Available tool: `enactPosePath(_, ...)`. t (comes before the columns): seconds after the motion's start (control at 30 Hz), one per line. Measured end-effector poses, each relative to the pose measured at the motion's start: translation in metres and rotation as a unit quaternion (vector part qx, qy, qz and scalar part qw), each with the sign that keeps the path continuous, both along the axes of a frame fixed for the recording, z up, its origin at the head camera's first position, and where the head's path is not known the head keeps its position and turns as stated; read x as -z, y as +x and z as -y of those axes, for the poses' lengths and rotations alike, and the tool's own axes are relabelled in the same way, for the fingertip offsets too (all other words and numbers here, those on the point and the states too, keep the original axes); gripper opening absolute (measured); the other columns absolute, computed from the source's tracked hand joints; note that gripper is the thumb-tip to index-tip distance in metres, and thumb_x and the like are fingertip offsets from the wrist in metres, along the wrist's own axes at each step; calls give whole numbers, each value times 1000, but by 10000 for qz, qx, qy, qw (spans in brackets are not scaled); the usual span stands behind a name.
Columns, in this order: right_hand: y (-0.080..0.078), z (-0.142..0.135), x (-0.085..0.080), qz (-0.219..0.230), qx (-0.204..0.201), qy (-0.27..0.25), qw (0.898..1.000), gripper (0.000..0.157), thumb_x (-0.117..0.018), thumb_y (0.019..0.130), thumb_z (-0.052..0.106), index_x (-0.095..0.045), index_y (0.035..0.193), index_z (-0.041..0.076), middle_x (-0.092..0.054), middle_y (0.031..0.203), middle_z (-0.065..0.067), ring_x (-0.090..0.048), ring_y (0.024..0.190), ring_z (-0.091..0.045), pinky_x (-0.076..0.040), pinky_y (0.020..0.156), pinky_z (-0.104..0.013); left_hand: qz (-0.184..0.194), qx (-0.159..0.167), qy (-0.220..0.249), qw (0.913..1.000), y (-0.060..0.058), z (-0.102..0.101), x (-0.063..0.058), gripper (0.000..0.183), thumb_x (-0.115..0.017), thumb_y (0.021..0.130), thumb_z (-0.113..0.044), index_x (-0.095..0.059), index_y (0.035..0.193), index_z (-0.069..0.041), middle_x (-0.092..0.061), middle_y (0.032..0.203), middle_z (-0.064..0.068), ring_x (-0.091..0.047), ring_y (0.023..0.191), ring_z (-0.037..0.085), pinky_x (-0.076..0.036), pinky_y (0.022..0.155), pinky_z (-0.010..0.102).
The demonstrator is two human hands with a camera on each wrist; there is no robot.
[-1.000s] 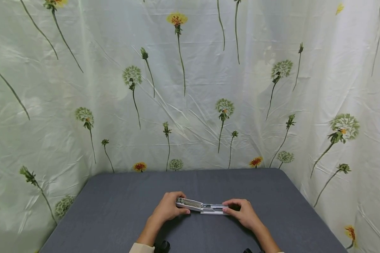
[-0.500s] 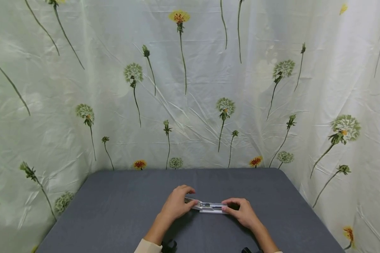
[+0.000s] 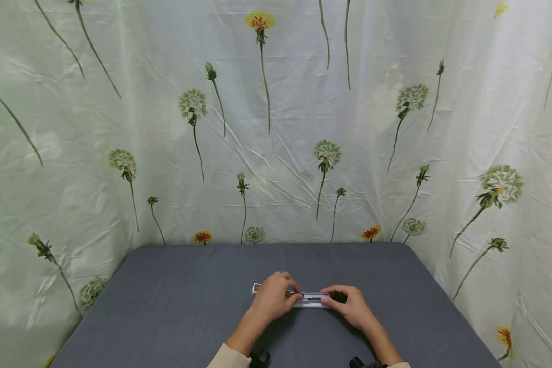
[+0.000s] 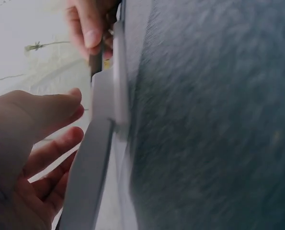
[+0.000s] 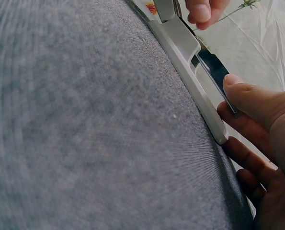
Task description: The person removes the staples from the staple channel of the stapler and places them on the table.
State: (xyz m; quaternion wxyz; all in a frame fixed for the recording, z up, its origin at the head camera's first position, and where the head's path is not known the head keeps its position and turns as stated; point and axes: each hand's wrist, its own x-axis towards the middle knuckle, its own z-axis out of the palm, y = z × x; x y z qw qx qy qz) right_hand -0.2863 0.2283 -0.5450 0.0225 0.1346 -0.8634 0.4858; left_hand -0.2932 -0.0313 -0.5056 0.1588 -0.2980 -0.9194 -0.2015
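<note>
A silver-white stapler (image 3: 314, 304) lies on the grey cloth, its top cover (image 4: 89, 172) swung far back to the left so that the magazine shows. At the magazine's dark front end (image 5: 216, 67), my right hand (image 3: 356, 306) pinches with thumb and forefinger; its other fingers are by the base tip (image 5: 221, 136). My left hand (image 3: 273, 299) is over the hinge area, thumb tip and forefinger tip (image 4: 74, 111) close together beside the stapler. I cannot tell whether something small is between them. In the head view this hand hides much of the cover.
The grey-covered table (image 3: 179, 286) extends around both hands. Behind it hangs a pale curtain (image 3: 285, 174) printed with dandelions. Dark wrist straps (image 3: 259, 359) show at the lower edge.
My left hand has let go of the stapler's cover and moved right along it, thumb and forefinger coming together near the magazine. My right hand keeps its grip in nearly the same place.
</note>
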Motion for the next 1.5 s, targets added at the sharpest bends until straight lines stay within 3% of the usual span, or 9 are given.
enactPosePath(0.23, -2, 1, 0, -42, 6, 24, 10000, 25, -81, 90, 36, -80, 108, 20, -78, 107, -1, -68, 95, -4, -53, 82, -23, 175, -131, -319, 9993, -1, -5, 6, 6, -85, 86, -31, -81, 85, -26, -72, 95, -8, -65, 89, 13, -55, 82, 32)
enactPosePath(0.73, 1, 0, -1, 85, 29, -47, 9999, 25, -81, 90, 33, -80, 108, 16, -78, 106, -2, -67, 92, -2, -52, 81, -22, -303, -608, -502, 9964, 9, -20, 8, 6, -84, 85, -31, -83, 85, -25, -71, 89, -7, -64, 81, 16, -50, 71, 33)
enactPosePath(1.03, 1, 1, -1, -2, -19, -68, 10000, 25, -81, 90, 33, -80, 109, 16, -78, 106, -3, -66, 90, -1, -52, 80, -21, -345, -876, -137, 9955, 13, -28, 11, 4, -85, 83, -25, -82, 83, -22, -71, 89, -8, -63, 83, 15, -46, 74, 33)
enactPosePath(1.17, 0, 1, -1, -40, -11, -63, 10000, 25, -81, 89, 32, -80, 108, 16, -79, 105, -2, -66, 90, -1, -52, 80, -21, -416, -872, 39, 9953, 14, -29, 11, 5, -87, 81, -24, -81, 81, -22, -72, 89, -9, -64, 83, 14, -46, 74, 34)
enactPosePath(1.5, 0, 1, 1, 42, -33, -101, 9999, 25, -80, 90, 33, -80, 109, 18, -78, 108, -3, -67, 91, -3, -52, 79, -22, -178, -882, 478, 9948, 13, -28, 9, 9, -90, 79, -26, -82, 81, -24, -72, 87, -10, -69, 83, 15, -51, 75, 39)
